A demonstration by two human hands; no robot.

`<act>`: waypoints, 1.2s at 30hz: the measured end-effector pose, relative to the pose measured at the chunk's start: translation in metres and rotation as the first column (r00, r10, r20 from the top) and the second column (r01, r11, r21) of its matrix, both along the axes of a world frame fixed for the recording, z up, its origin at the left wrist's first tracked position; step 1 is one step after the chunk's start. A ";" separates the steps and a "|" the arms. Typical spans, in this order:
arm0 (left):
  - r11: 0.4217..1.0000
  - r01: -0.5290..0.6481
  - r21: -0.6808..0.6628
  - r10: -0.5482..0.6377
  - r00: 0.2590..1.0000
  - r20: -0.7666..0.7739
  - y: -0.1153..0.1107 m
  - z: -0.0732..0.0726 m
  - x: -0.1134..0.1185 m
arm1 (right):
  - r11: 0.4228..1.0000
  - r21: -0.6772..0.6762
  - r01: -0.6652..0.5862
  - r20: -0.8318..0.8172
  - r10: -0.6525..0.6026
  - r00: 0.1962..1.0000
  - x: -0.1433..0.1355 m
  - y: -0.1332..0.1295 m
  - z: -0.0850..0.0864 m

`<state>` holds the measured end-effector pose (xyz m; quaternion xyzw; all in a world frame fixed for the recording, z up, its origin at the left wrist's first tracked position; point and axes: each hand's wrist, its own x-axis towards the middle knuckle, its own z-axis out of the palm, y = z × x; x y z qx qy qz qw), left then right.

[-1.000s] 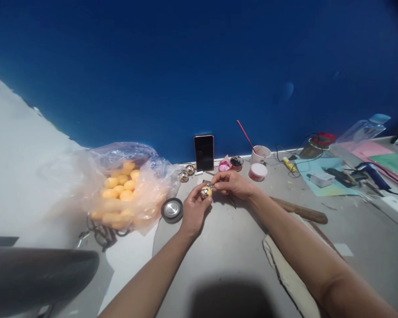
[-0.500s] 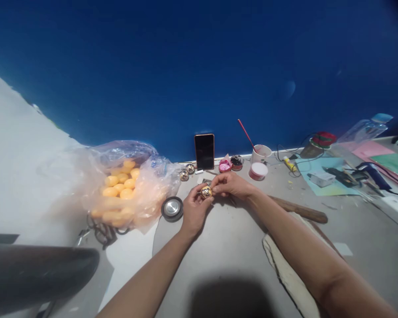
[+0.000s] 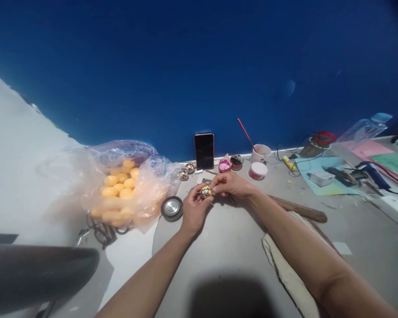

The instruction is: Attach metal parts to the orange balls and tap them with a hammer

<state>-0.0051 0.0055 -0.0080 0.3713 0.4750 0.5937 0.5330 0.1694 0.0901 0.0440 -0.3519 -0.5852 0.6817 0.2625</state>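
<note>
In the middle of the table my left hand [image 3: 195,211] has its fingers and thumb closed around a small yellow ball [image 3: 206,191] with shiny gold and dark patches. My right hand [image 3: 231,185] is pinched against the ball's right side; whether a tiny piece sits between those fingertips is hidden. Two similar shiny gold-and-dark balls [image 3: 184,175] rest behind my left hand near the wall. Left of that hand lies a round black dish with a silver centre [image 3: 171,208]. A small flat piece [image 3: 206,181] lies just behind the held ball, partly covered.
A clear plastic bag [image 3: 146,176] of yellow balls [image 3: 119,185] stands left. A phone [image 3: 204,151] leans on the blue wall. Further right are a pink-filled container [image 3: 224,165], a dish of black bits [image 3: 236,162], a white cup [image 3: 261,153], a lidded tub [image 3: 257,170] and a wooden stick [image 3: 300,209].
</note>
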 end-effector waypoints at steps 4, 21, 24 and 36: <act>1.000 0.000 0.003 0.000 1.000 -0.004 0.000 -0.001 -0.001 | 1.000 0.003 -0.008 -0.006 0.008 1.000 0.000 0.001 -0.002; 0.998 -0.054 0.012 0.054 0.996 -0.075 0.001 0.001 0.000 | 0.999 0.046 0.007 0.005 -0.007 1.000 -0.003 0.001 -0.006; 0.999 -0.053 0.001 0.053 0.996 -0.071 0.001 0.002 0.000 | 0.997 0.076 0.011 0.036 -0.014 0.999 -0.003 0.000 -0.006; 0.998 -0.049 -0.047 0.048 0.999 -0.021 -0.001 0.007 0.003 | 0.976 0.217 -0.013 0.188 -0.029 0.982 -0.005 -0.006 0.005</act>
